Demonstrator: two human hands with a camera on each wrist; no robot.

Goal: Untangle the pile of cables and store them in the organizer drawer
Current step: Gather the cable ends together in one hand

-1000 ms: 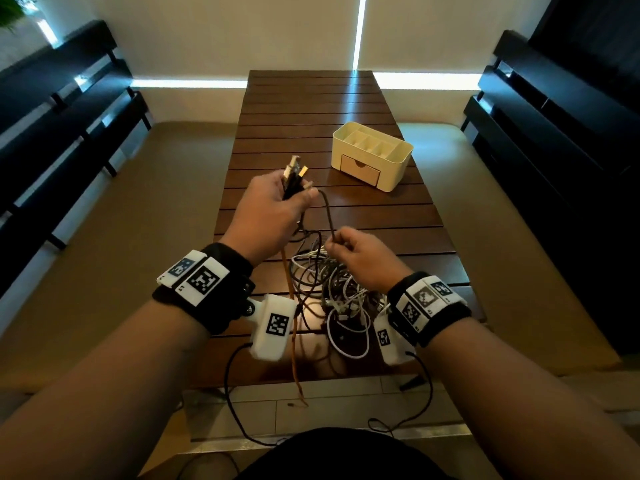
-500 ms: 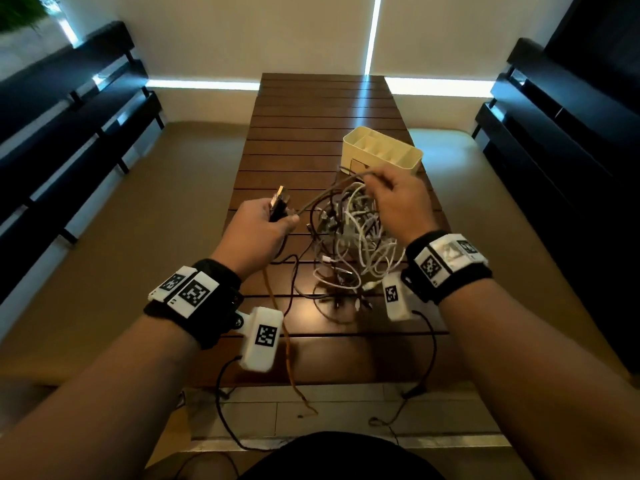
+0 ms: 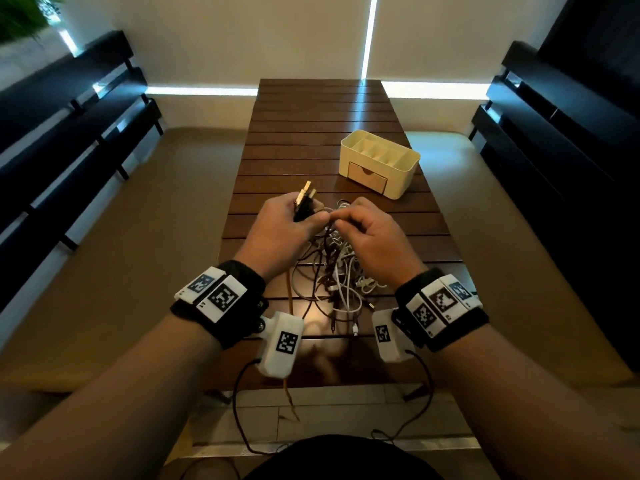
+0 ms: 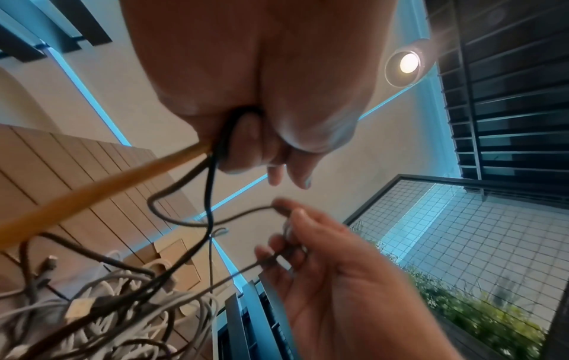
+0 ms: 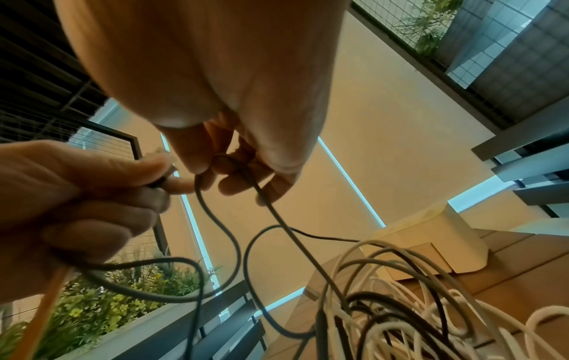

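Both hands work above the tangled pile of black and white cables (image 3: 332, 275) on the brown slatted wooden table (image 3: 311, 140). Left hand (image 3: 284, 233) grips a bunch of plug ends with an orange cord (image 4: 101, 187); right hand (image 3: 370, 237) pinches a thin dark cable (image 5: 270, 214). Farther back stands the cream plastic organizer (image 3: 401, 181), drawer closed.

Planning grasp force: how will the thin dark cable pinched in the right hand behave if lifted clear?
The thin dark cable probably stays floppy: it sags in loops below the right hand. Likely light. It may drag the tangled pile of white and dark cables, which it runs into.
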